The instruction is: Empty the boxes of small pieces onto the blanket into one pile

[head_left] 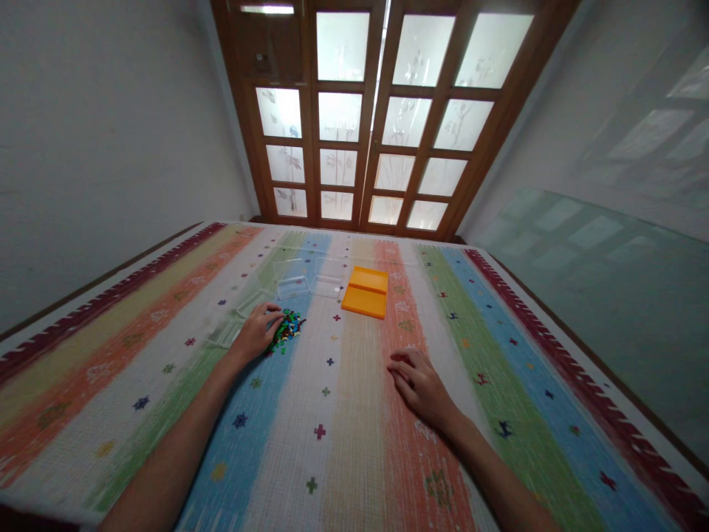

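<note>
A small pile of tiny coloured pieces (pixel 286 329), mostly green with blue, dark and pale ones, lies on the blue stripe of the cloth. My left hand (pixel 259 330) rests at the pile's left side, its curled fingers touching the pieces; whether a piece is pinched between them is too small to make out. Over the orange stripe, my right hand (pixel 419 380) lies apart from everything but the cloth, fingers loosely bent and slightly spread, holding nothing visible. An orange two-part tray (pixel 365 301) sits ahead, between the hands.
Clear plastic boxes (pixel 292 287) stand beyond the pile, with another clear container (pixel 224 332) left of my left hand. A striped, patterned tablecloth (pixel 293 443) covers the table. Wooden doors with glass panes (pixel 354 114) are at the far end, between pale walls.
</note>
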Action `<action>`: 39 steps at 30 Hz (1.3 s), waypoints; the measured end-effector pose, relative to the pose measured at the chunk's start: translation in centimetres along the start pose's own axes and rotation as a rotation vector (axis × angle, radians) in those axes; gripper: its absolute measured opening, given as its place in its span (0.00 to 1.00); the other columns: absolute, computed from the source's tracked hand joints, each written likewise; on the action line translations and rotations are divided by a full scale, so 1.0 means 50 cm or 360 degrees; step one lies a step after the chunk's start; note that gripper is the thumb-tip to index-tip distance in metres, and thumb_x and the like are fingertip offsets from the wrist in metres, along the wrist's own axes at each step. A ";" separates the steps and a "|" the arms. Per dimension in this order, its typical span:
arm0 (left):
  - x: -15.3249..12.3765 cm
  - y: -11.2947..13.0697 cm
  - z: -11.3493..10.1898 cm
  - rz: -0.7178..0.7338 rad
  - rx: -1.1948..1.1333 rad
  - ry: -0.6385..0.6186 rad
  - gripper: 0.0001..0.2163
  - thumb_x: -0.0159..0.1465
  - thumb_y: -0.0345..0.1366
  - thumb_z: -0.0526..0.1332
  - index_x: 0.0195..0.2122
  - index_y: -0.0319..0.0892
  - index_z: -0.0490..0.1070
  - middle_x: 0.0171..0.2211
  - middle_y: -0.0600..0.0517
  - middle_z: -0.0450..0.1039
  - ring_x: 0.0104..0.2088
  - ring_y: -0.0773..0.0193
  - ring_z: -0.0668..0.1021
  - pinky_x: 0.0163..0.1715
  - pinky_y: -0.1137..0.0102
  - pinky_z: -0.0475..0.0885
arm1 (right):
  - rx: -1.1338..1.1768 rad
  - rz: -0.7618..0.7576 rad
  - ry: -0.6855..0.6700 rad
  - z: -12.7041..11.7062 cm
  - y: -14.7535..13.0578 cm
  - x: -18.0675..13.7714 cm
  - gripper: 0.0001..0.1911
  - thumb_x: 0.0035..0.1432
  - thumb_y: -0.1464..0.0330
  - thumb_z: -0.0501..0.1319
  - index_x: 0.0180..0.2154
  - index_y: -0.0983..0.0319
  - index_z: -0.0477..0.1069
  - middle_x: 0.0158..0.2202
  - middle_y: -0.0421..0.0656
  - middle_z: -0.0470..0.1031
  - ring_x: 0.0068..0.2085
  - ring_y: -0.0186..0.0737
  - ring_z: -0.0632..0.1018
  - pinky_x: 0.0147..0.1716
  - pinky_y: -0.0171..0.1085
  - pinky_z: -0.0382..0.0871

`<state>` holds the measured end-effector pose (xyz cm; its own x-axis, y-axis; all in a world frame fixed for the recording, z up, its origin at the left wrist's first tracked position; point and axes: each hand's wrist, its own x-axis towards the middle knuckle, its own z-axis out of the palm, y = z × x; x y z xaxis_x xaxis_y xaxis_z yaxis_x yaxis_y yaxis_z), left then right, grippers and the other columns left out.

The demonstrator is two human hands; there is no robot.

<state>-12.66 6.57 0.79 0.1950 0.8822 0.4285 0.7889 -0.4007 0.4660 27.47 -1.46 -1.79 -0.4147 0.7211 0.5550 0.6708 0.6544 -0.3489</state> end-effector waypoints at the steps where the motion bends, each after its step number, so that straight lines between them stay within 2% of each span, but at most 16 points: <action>1: 0.001 0.002 -0.004 0.0003 -0.0010 0.0038 0.13 0.66 0.39 0.53 0.38 0.44 0.77 0.43 0.44 0.76 0.47 0.53 0.77 0.52 0.56 0.73 | -0.0001 -0.0007 0.0005 0.000 0.000 0.000 0.10 0.65 0.74 0.56 0.40 0.61 0.75 0.44 0.50 0.74 0.46 0.46 0.75 0.45 0.47 0.73; 4: -0.002 0.009 -0.023 -0.0015 -0.0029 0.0130 0.16 0.68 0.37 0.49 0.45 0.42 0.75 0.46 0.44 0.77 0.48 0.53 0.78 0.53 0.55 0.72 | -0.0012 -0.0026 0.0011 0.001 0.001 0.000 0.09 0.65 0.74 0.56 0.39 0.61 0.75 0.43 0.50 0.74 0.45 0.47 0.74 0.44 0.47 0.73; 7: -0.017 0.018 -0.047 -0.0039 -0.0057 0.0173 0.16 0.68 0.40 0.50 0.49 0.41 0.73 0.48 0.44 0.77 0.47 0.53 0.79 0.52 0.55 0.74 | -0.0019 -0.0037 0.0000 0.001 0.002 -0.001 0.09 0.65 0.74 0.56 0.39 0.61 0.75 0.43 0.50 0.74 0.45 0.47 0.74 0.44 0.48 0.73; 9: -0.035 0.023 -0.060 0.0005 -0.0057 0.0117 0.15 0.66 0.43 0.55 0.48 0.43 0.74 0.48 0.45 0.77 0.46 0.53 0.79 0.51 0.56 0.74 | -0.0018 -0.0043 -0.0008 0.001 0.002 -0.001 0.09 0.65 0.74 0.56 0.40 0.61 0.74 0.43 0.50 0.74 0.45 0.47 0.74 0.44 0.48 0.72; 11: -0.056 0.027 -0.067 0.0111 -0.0037 0.0016 0.14 0.65 0.46 0.58 0.43 0.45 0.76 0.47 0.46 0.77 0.48 0.53 0.78 0.54 0.55 0.73 | -0.0018 -0.0045 -0.0013 0.001 0.002 -0.001 0.09 0.65 0.74 0.56 0.40 0.61 0.74 0.44 0.50 0.74 0.45 0.47 0.74 0.44 0.48 0.72; 13: -0.078 0.031 -0.065 0.0188 -0.0011 -0.0092 0.13 0.64 0.47 0.58 0.39 0.46 0.78 0.47 0.45 0.77 0.49 0.52 0.78 0.55 0.54 0.72 | -0.0016 -0.0053 -0.0013 0.001 0.002 -0.001 0.09 0.65 0.74 0.56 0.40 0.61 0.74 0.44 0.50 0.74 0.45 0.47 0.74 0.44 0.48 0.72; 16: -0.103 0.035 -0.052 0.0238 0.0031 -0.0223 0.14 0.64 0.48 0.59 0.39 0.46 0.79 0.50 0.44 0.75 0.51 0.51 0.77 0.56 0.54 0.71 | -0.0012 -0.0066 -0.0006 0.002 0.002 -0.002 0.09 0.65 0.74 0.56 0.40 0.62 0.74 0.43 0.50 0.74 0.45 0.47 0.74 0.45 0.48 0.72; 23: -0.110 0.043 -0.021 0.0261 0.0073 -0.0252 0.14 0.69 0.43 0.53 0.38 0.43 0.76 0.50 0.43 0.74 0.53 0.51 0.75 0.56 0.53 0.70 | -0.0022 -0.0074 -0.0005 0.002 0.000 -0.002 0.09 0.65 0.74 0.55 0.40 0.62 0.75 0.43 0.51 0.74 0.44 0.47 0.74 0.44 0.47 0.72; 29: -0.106 0.047 -0.015 0.0288 0.0130 -0.0176 0.15 0.70 0.41 0.51 0.36 0.43 0.76 0.50 0.42 0.73 0.53 0.51 0.74 0.56 0.53 0.70 | -0.0051 -0.0064 -0.0026 0.001 -0.001 -0.002 0.10 0.65 0.74 0.55 0.40 0.61 0.75 0.43 0.50 0.75 0.44 0.47 0.74 0.45 0.48 0.72; 33: -0.102 0.047 -0.021 0.0262 0.0218 -0.0035 0.13 0.69 0.41 0.53 0.37 0.44 0.77 0.49 0.43 0.73 0.52 0.50 0.74 0.55 0.52 0.71 | -0.0080 -0.0064 -0.0050 0.002 -0.002 -0.002 0.11 0.65 0.74 0.54 0.40 0.61 0.75 0.42 0.50 0.75 0.44 0.47 0.74 0.44 0.47 0.71; 37: -0.103 0.045 -0.035 0.0126 0.0219 0.0160 0.13 0.68 0.38 0.52 0.48 0.44 0.74 0.48 0.43 0.74 0.50 0.51 0.75 0.54 0.52 0.72 | -0.0089 -0.0064 -0.0063 0.002 -0.001 -0.002 0.10 0.65 0.74 0.54 0.40 0.61 0.75 0.42 0.50 0.75 0.44 0.47 0.74 0.44 0.47 0.71; 39: -0.109 0.044 -0.039 0.0070 0.0198 0.0170 0.16 0.67 0.38 0.54 0.54 0.44 0.69 0.51 0.44 0.73 0.53 0.52 0.75 0.57 0.52 0.71 | -0.0091 -0.0060 -0.0072 0.002 -0.001 -0.002 0.10 0.66 0.74 0.54 0.40 0.62 0.74 0.42 0.50 0.75 0.44 0.47 0.74 0.44 0.46 0.70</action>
<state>-13.14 0.40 0.98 0.1730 0.8306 0.5293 0.8484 -0.3986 0.3482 27.40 -1.54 -1.92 -0.4670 0.7064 0.5319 0.6876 0.6683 -0.2839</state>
